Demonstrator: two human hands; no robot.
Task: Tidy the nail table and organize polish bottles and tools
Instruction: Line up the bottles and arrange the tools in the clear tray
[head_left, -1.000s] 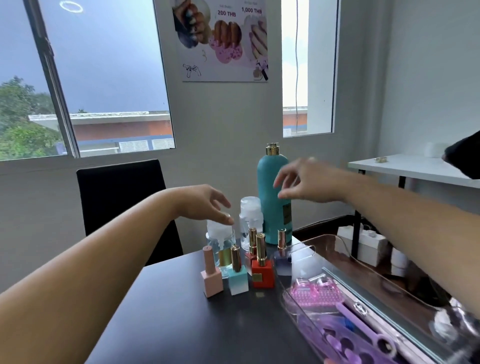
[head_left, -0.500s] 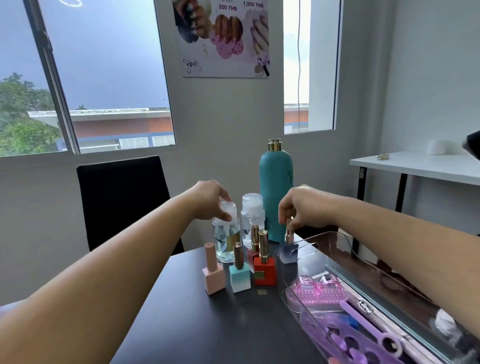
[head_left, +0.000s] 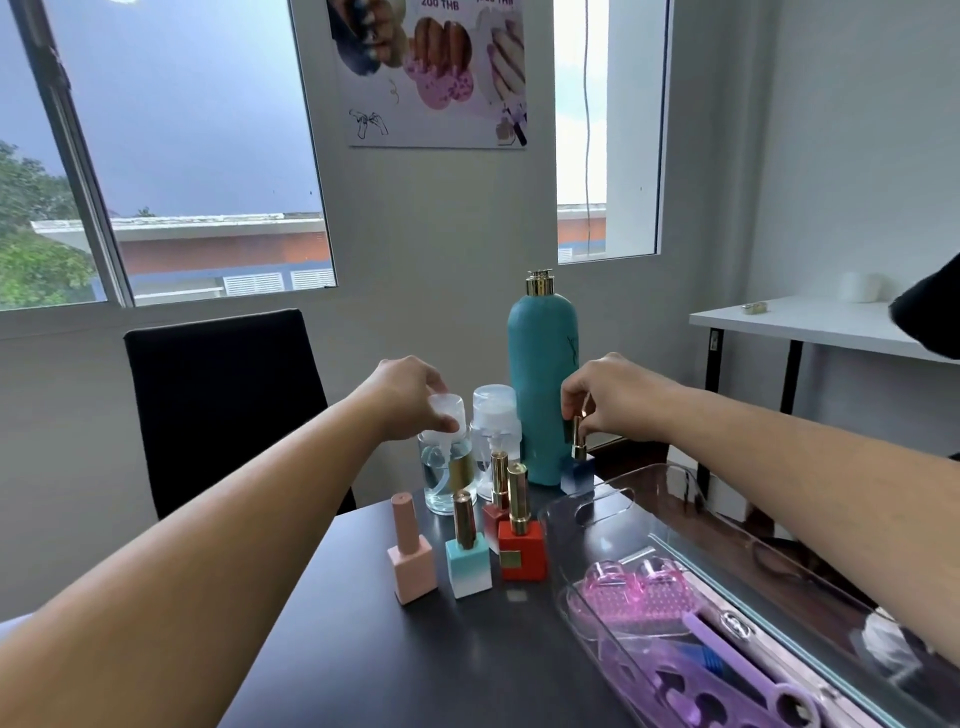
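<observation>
**Both grips on bottles at the far end of the counter**

Nearest, right side: the clear organizer tray (head_left: 675, 470) holds purple toe separators (head_left: 670, 680) and a pink brush (head_left: 644, 592), so the tools look sorted.

Beyond, on the dark counter (head_left: 415, 670): the pink polish bottle (head_left: 413, 561), teal-white polish bottle (head_left: 468, 564) and red polish bottle (head_left: 522, 548) stand upright in a loose row.

Farther: the left grip (head_left: 410, 397) curls over the cap of the clear pump dispenser (head_left: 447, 470), probably to steady or shift it. The right grip (head_left: 608, 400) pinches the gold cap of the blue polish bottle (head_left: 576, 475) just beside the tray's far end. Whether its base is lifted, I cannot tell. Caps offer the easiest hold for regrouping.

The tall teal bottle (head_left: 543, 374) stands rearmost.
</observation>
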